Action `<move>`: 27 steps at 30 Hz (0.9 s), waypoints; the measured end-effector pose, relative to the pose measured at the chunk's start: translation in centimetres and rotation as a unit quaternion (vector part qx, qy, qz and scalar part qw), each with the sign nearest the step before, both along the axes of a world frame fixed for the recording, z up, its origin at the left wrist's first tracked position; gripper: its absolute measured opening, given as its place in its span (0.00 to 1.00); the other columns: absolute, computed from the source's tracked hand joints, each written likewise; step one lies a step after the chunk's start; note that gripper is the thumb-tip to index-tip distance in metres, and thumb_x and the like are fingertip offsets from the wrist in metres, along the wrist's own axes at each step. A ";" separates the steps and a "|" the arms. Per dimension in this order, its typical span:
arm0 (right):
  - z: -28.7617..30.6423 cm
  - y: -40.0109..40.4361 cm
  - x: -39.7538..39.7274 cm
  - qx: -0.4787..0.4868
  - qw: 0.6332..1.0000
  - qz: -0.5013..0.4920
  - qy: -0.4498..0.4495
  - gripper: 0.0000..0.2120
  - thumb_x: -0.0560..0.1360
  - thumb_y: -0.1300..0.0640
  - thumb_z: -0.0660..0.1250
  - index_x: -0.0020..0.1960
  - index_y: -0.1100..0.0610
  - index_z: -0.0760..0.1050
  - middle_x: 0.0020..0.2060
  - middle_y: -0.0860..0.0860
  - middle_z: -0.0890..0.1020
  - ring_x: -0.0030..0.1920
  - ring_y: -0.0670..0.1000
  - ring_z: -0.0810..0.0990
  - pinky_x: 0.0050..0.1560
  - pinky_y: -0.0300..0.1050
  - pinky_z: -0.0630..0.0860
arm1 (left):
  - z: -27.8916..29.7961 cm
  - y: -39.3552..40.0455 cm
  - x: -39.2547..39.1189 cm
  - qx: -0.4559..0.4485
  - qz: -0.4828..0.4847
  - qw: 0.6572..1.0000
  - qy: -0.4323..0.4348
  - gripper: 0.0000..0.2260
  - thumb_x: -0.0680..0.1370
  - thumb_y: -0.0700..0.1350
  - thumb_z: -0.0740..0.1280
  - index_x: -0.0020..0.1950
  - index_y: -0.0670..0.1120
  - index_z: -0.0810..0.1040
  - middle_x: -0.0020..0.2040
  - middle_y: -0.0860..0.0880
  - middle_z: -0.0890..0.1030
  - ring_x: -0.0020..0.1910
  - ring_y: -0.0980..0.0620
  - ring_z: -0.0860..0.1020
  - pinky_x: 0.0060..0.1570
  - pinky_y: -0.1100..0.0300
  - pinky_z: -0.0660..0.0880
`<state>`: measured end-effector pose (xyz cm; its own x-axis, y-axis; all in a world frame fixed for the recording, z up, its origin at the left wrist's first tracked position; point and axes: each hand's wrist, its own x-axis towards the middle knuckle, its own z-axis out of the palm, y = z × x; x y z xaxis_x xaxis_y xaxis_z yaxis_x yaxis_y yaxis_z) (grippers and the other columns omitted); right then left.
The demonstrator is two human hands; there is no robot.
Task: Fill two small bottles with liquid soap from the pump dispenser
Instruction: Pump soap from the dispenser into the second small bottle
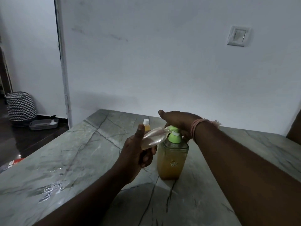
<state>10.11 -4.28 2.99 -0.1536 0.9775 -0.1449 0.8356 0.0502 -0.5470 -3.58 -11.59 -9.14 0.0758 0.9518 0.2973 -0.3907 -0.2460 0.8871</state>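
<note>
head view. we see the left hand gripping a small clear bottle, fingers curled round its lower part and thumb raised along its side. the bottle is tilted, its mouth pointing toward the right hand and meeting the green pump nozzle. a little yellowish liquid shows in its lower end; we cannot tell the level exactly.

the right hand rests palm-down on the green pump head of the pump dispenser, thumb sticking out toward the wall. whether the fingers curl round the head we cannot tell; they are hidden under the palm. a pink band circles the right wrist.

the dispenser stands upright on the grey marble counter, just right of the left hand and under the right hand, holding amber soap. beyond the left thumb stands a second small bottle, white-capped, with orange liquid.

wet patches lie on the counter left of the left forearm.
</note>
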 end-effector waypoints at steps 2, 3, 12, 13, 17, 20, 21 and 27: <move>0.4 0.0 0.2 0.005 0.999 0.010 -0.034 0.32 0.81 0.36 0.46 0.75 0.57 0.65 0.59 0.58 0.75 0.53 0.61 0.78 0.53 0.51 0.72 | 0.0 0.0 0.1 0.000 0.002 1.000 0.001 0.28 0.78 0.62 0.60 0.61 0.39 0.79 0.33 0.43 0.75 0.23 0.55 0.65 0.24 0.63 0.60; 0.3 0.0 0.2 0.021 0.999 0.010 -0.043 0.31 0.82 0.37 0.45 0.76 0.56 0.63 0.56 0.56 0.75 0.51 0.57 0.77 0.54 0.48 0.71 | -0.1 0.1 0.1 0.000 0.002 1.000 0.002 0.28 0.78 0.62 0.61 0.61 0.38 0.78 0.33 0.43 0.74 0.23 0.55 0.65 0.23 0.63 0.60; 0.9 -0.9 -0.1 0.027 0.994 0.033 -0.097 0.30 0.84 0.41 0.44 0.77 0.58 0.60 0.75 0.58 0.64 0.72 0.59 0.65 0.68 0.48 0.63 | 0.3 0.0 0.2 -0.008 0.025 0.999 -0.018 0.20 0.78 0.62 0.61 0.49 0.51 0.87 0.33 0.44 0.70 0.25 0.55 0.62 0.26 0.62 0.59; 1.0 -0.9 -0.1 0.029 0.994 0.031 -0.106 0.30 0.83 0.40 0.43 0.77 0.58 0.60 0.74 0.59 0.65 0.72 0.59 0.66 0.68 0.48 0.63 | 0.4 -0.1 0.2 -0.009 0.018 1.000 -0.024 0.19 0.78 0.62 0.61 0.49 0.51 0.87 0.33 0.44 0.70 0.25 0.55 0.62 0.26 0.62 0.58; 0.4 -0.5 -0.2 0.046 0.996 0.011 -0.070 0.31 0.83 0.38 0.43 0.76 0.57 0.63 0.72 0.58 0.69 0.70 0.59 0.69 0.67 0.49 0.65 | 0.4 0.0 -0.1 -0.017 -0.023 0.999 -0.038 0.29 0.73 0.70 0.61 0.57 0.49 0.86 0.31 0.47 0.68 0.26 0.57 0.61 0.27 0.63 0.59; 0.0 -0.4 -0.5 0.040 0.997 -0.002 -0.059 0.33 0.82 0.36 0.43 0.75 0.56 0.65 0.55 0.58 0.78 0.53 0.56 0.76 0.61 0.48 0.66 | 0.1 0.3 -0.3 -0.030 -0.059 0.996 -0.064 0.37 0.69 0.73 0.65 0.64 0.45 0.82 0.31 0.48 0.69 0.25 0.59 0.62 0.25 0.66 0.61; 0.1 -0.6 -0.4 0.036 0.997 0.000 -0.063 0.33 0.82 0.37 0.44 0.75 0.57 0.65 0.53 0.57 0.78 0.51 0.55 0.76 0.60 0.47 0.66 | 0.0 0.2 -0.3 -0.039 -0.063 0.995 -0.071 0.37 0.70 0.71 0.65 0.66 0.44 0.80 0.31 0.48 0.69 0.25 0.58 0.62 0.24 0.67 0.62; 0.7 -0.6 -0.3 0.026 0.995 0.011 -0.092 0.32 0.83 0.38 0.43 0.77 0.57 0.61 0.70 0.57 0.71 0.67 0.58 0.71 0.68 0.49 0.64 | 0.0 0.1 -0.2 -0.036 -0.040 0.997 -0.055 0.23 0.77 0.61 0.67 0.61 0.44 0.81 0.32 0.47 0.71 0.25 0.57 0.63 0.25 0.64 0.61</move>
